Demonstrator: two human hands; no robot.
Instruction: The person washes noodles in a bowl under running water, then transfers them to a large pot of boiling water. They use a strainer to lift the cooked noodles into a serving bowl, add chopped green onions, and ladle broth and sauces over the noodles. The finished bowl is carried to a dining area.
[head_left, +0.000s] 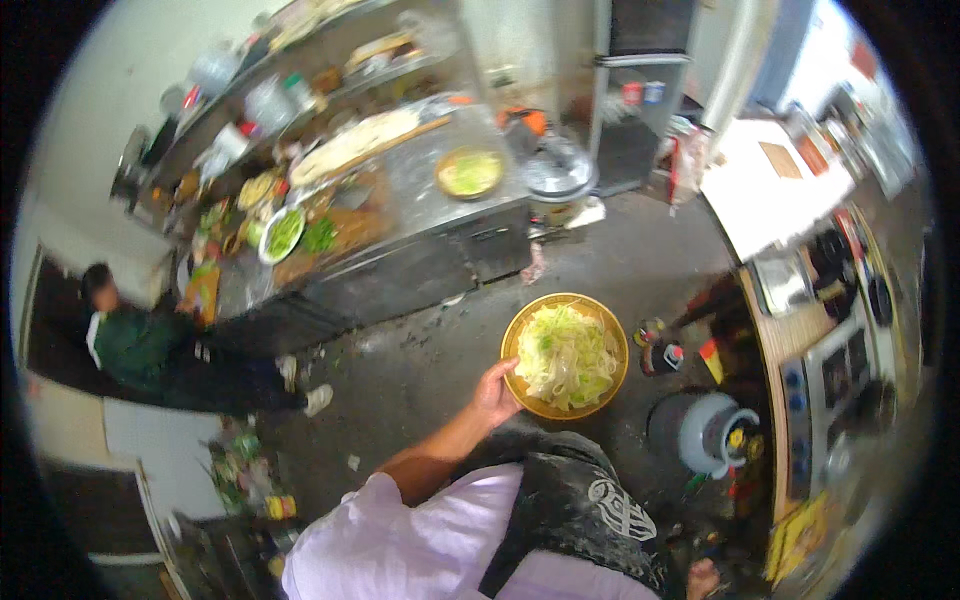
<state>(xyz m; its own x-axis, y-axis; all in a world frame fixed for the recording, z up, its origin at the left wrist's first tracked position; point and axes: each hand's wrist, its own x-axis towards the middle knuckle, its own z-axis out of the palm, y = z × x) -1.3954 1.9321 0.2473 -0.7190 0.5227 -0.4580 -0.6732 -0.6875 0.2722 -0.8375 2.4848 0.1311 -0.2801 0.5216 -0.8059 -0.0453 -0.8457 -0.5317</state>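
Observation:
My left hand grips the near-left rim of a round yellow bowl, thumb over the edge. Pale green shredded leaf vegetable, which looks like cabbage, fills it. The bowl is held out in front of my dark, dusty apron, above the floor. Low at my side, near the bottom edge of the picture, hangs my right hand. It is small and partly cut off, and its finger position is unclear.
A metal worktop carries a second yellow bowl, a white bowl of greens and rolled dough. A person stands at its left end. To the right are a gas cylinder, bottles and a stove.

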